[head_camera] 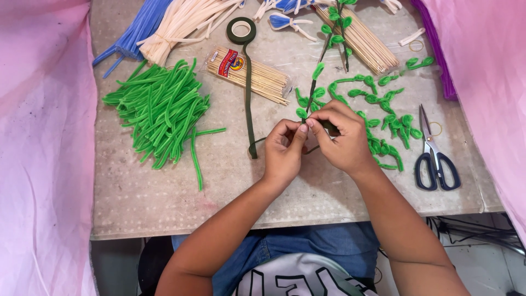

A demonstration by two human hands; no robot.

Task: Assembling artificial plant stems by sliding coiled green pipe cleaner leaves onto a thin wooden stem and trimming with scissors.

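We see left hand (283, 149) and right hand (341, 137) pinching leafy green stem (313, 93) together at table (164, 192) centre; floral tape roll (241, 30) strip trails left, scissors (435, 159) right.

The left hand (285, 151) and the right hand (341, 137) meet at the fingertips over the table (164, 192) and pinch the lower end of a thin stem with green leaves (316, 82). A dark green tape strip (249, 109) runs from its roll (241, 30) down to the hands. Loose green pipe cleaners (161, 109) lie on the left, scissors (435, 159) on the right.
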